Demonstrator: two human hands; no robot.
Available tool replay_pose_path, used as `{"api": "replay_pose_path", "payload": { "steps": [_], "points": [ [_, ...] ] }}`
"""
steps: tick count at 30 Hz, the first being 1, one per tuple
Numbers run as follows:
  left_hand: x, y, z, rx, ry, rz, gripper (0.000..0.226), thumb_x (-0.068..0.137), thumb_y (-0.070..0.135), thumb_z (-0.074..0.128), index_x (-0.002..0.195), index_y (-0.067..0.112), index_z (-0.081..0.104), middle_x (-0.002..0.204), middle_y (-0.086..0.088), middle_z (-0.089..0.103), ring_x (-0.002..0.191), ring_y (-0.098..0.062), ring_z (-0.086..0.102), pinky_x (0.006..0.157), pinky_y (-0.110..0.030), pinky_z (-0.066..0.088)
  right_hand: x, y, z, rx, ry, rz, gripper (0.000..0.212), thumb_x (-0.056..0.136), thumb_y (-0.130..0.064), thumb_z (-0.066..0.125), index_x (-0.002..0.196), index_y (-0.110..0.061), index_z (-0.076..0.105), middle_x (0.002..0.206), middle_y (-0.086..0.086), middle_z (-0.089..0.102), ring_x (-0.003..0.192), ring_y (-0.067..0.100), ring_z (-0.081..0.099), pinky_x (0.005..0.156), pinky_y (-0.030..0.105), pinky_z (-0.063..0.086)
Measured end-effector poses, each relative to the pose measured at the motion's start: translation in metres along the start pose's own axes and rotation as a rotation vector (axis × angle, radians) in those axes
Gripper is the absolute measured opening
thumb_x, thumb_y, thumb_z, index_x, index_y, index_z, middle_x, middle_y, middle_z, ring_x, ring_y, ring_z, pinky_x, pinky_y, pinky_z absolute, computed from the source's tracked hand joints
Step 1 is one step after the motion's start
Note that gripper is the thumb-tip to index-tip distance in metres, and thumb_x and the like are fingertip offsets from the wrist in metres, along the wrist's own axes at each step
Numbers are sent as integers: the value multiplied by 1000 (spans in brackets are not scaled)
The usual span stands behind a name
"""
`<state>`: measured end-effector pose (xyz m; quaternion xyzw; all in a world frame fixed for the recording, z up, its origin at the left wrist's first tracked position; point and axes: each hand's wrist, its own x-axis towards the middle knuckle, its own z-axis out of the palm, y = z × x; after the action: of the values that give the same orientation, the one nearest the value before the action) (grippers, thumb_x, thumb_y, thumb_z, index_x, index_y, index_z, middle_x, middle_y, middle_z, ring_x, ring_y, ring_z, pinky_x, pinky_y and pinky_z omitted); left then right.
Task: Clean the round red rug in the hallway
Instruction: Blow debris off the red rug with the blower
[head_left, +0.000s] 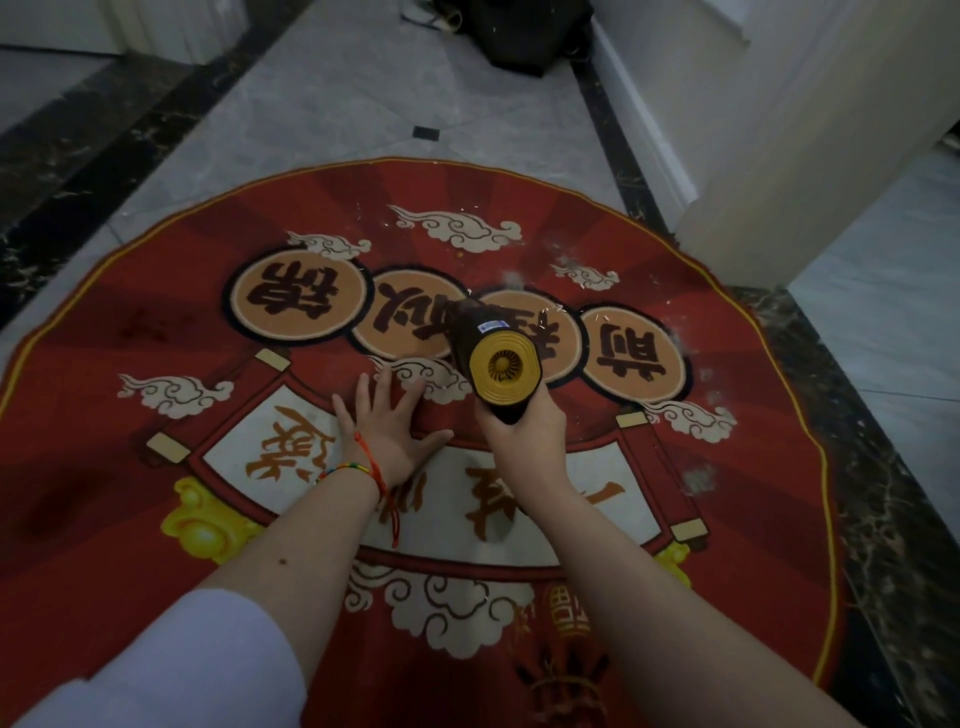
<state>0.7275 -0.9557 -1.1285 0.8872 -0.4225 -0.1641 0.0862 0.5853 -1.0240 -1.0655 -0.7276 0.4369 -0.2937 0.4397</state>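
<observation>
Red rug (156, 364) on grey marble floor (363, 93), white wall (779, 130) beside. Left hand (389, 421) flat, fingers spread; right hand (524, 441) grips blower (498, 358).

The scene is dim and evenly lit, with the brightest patch on the pale wall (779, 130) at upper right and the dark bag (524, 31) at top centre lost in gloom. Straight lines bow toward the frame edges from the wide lens. The white sleeve (171, 670) at lower left is soft, and fine detail is smeared throughout.
</observation>
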Motion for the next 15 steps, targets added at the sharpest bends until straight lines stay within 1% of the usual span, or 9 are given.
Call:
{"api": "replay_pose_path", "payload": {
  "steps": [2, 4, 5, 9, 11, 15],
  "points": [
    [0, 0, -1, -7, 5, 7, 77, 83, 74, 39, 148, 44, 10, 160, 0, -9, 145, -30, -11, 114, -58, -7, 2, 0, -2, 5, 6, 14, 48, 81, -21, 70, 126, -23, 53, 108, -8, 64, 99, 8, 59, 78, 19, 47],
    [0, 0, -1, -5, 5, 2, 77, 83, 73, 40, 148, 44, 10, 160, 0, -8, 146, -29, -10, 114, -58, -6, -6, 0, -5, 12, -8, 27, 45, 81, -19, 70, 123, -23, 54, 103, -11, 62, 95, 5, 58, 72, 11, 44],
    [1, 0, -1, -4, 9, 0, 78, 83, 73, 41, 148, 44, 10, 160, 0, -7, 146, -29, -9, 114, -58, -5, -13, 2, -8, 14, -18, 33, 44, 81, -18, 70, 122, -22, 55, 101, -11, 62, 93, 4, 58, 70, 8, 43],
    [0, -1, 0, -9, 34, 15, 78, 83, 71, 44, 149, 43, 12, 160, -2, -6, 146, -30, -7, 114, -58, -4, -33, 9, -14, 5, -43, 52, 42, 80, -15, 71, 119, -20, 56, 98, -8, 63, 90, 7, 59, 66, 7, 43],
    [1, -1, 0, -13, 25, 11, 79, 82, 71, 44, 148, 43, 12, 160, -1, -6, 146, -30, -8, 114, -58, -5, -28, 7, -12, 8, -25, 41, 42, 80, -16, 71, 119, -19, 56, 100, -6, 64, 93, 8, 60, 69, 11, 45],
    [4, 0, 0, -15, -2, -2, 80, 81, 75, 41, 148, 44, 11, 160, 0, -8, 146, -29, -10, 114, -59, -7, -2, -1, -2, 3, 11, 34, 44, 80, -20, 69, 122, -20, 55, 105, -3, 65, 98, 13, 60, 77, 25, 49]
  ]
}}
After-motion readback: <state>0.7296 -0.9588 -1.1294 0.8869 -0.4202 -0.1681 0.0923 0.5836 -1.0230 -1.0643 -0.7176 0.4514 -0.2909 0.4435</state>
